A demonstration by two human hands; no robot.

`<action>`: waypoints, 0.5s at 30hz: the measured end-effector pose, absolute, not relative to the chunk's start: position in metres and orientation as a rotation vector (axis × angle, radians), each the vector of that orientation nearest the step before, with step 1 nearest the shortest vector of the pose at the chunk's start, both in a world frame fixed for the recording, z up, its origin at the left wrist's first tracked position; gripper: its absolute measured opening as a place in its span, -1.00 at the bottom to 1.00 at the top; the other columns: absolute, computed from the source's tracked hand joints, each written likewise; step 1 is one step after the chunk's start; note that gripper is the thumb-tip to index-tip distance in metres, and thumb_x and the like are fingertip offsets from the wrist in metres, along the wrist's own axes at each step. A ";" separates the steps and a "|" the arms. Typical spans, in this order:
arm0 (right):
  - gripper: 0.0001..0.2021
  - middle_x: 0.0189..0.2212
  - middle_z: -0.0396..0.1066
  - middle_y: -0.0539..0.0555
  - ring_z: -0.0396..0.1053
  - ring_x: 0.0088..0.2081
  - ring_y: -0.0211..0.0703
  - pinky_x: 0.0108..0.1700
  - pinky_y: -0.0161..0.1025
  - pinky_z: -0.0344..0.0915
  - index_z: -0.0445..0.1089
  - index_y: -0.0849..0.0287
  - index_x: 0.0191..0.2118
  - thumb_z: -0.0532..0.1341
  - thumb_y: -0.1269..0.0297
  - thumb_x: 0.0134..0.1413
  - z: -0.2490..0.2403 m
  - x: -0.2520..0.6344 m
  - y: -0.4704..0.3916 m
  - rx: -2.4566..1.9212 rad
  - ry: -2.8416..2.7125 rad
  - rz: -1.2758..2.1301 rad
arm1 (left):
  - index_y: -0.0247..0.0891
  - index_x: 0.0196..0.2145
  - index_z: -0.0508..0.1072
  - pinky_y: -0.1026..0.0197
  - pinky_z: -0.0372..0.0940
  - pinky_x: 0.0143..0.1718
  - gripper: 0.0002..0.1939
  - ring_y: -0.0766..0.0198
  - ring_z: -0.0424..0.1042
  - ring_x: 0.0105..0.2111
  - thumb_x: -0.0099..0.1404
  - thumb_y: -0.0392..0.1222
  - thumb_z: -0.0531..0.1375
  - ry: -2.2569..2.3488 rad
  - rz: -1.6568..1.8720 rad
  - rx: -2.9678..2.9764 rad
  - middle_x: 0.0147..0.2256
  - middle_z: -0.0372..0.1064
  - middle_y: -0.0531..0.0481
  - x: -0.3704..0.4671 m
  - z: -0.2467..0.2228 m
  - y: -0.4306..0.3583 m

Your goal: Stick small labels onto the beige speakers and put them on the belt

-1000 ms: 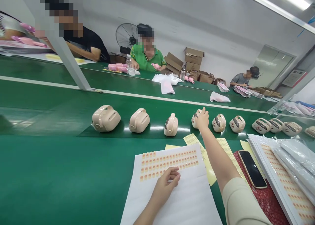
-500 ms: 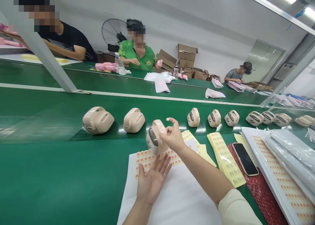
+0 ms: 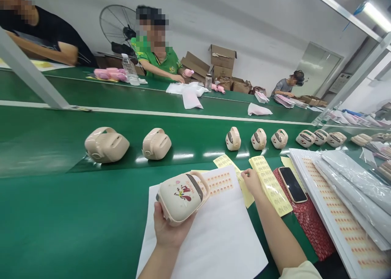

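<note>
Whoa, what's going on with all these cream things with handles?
A person's left hand is holding one cream case with a cartoon printed on it, above a white sheet with rows of orange dots. The right hand is by some yellow printed sheets; whether it touches them is unclear. More cream cases stand in a line behind.

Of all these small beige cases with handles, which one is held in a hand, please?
The case in the left hand, over the white sheet, showing its printed picture. The other cases sit in a row on the green surface behind.
</note>
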State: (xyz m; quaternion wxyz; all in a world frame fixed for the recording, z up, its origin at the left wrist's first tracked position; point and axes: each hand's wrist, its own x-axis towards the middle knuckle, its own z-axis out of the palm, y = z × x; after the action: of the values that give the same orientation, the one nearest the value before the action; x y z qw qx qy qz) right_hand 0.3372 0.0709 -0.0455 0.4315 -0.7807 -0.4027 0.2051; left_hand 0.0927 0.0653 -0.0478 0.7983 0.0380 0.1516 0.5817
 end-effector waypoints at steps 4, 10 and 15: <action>-0.88 -0.50 0.26 0.04 0.27 -0.41 -0.16 -0.31 -0.22 0.20 0.22 0.15 -0.67 0.11 0.39 -0.22 -0.060 0.342 0.071 -1.988 -1.027 0.481 | 0.12 0.00 0.30 -0.03 0.26 -0.04 -0.54 0.04 0.19 0.09 0.13 0.17 0.08 0.510 1.248 0.139 -0.03 0.39 0.13 0.099 -0.040 0.063; -0.89 -0.51 0.33 0.03 0.31 -0.43 -0.17 -0.36 -0.26 0.22 0.27 0.16 -0.62 0.12 0.29 -0.19 -0.064 0.343 0.072 -1.962 -1.028 0.530 | 0.08 -0.07 0.37 -0.01 0.35 -0.17 -0.56 -0.05 0.13 0.12 0.10 0.19 0.10 0.688 1.223 0.254 -0.08 0.42 0.10 0.100 -0.040 0.064; -0.88 -0.46 0.33 0.06 0.29 -0.39 -0.15 -0.28 -0.23 0.20 0.26 0.15 -0.69 0.16 0.34 -0.28 -0.064 0.342 0.072 -1.921 -1.009 0.543 | 0.08 -0.06 0.35 -0.05 0.30 -0.10 -0.51 -0.05 0.15 0.11 0.03 0.18 0.17 0.704 1.219 0.294 -0.13 0.46 0.07 0.098 -0.041 0.066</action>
State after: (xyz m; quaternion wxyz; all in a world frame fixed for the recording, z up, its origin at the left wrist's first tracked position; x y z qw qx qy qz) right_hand 0.3419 0.0717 -0.0639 0.4373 -0.7724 -0.4056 0.2184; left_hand 0.0985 0.0656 -0.0413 0.7525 0.1346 0.3225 0.5582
